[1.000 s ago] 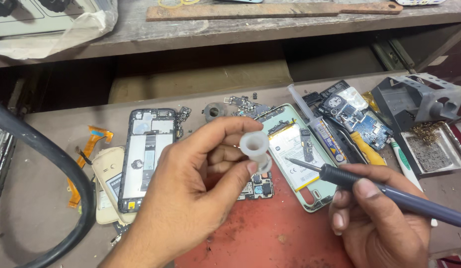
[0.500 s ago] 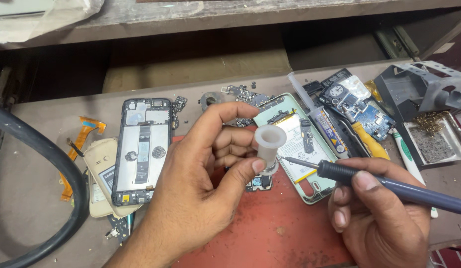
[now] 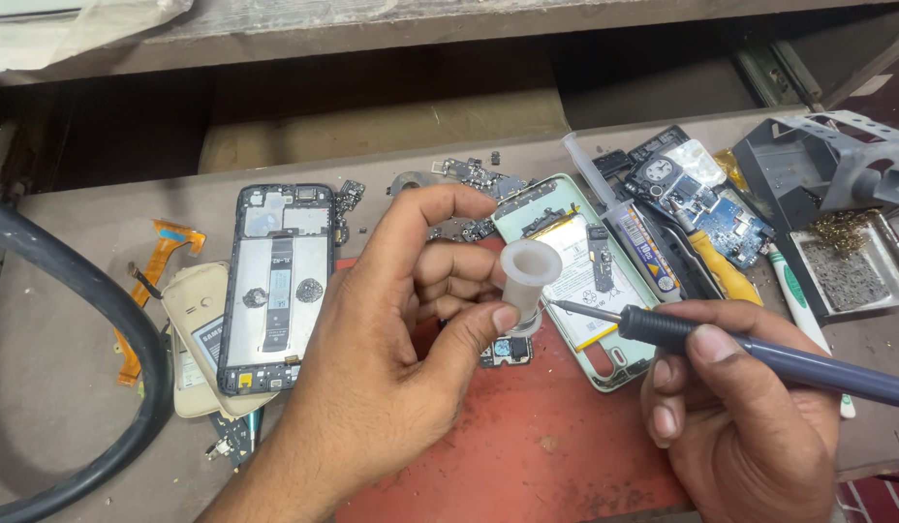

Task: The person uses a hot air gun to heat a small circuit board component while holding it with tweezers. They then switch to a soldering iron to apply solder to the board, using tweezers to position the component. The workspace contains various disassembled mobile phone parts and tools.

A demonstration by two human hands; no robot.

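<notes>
My left hand grips a small white plastic spool between thumb and fingers, held above the bench. My right hand holds a dark blue soldering iron like a pen; its metal tip points left and nearly touches the spool's lower side. Beneath them lies an opened pale green phone with its battery exposed, partly on a red mat. A small circuit board lies just under the spool.
A black phone frame lies on the left beside a beige cover and orange flex cables. A thick black hose curves at far left. Circuit boards, a yellow-handled screwdriver, a grey iron stand and a metal tray sit on the right.
The iron's tip has moved closer to the spool, now nearly against its lower side. The view has shifted slightly; both hands keep their grips.
</notes>
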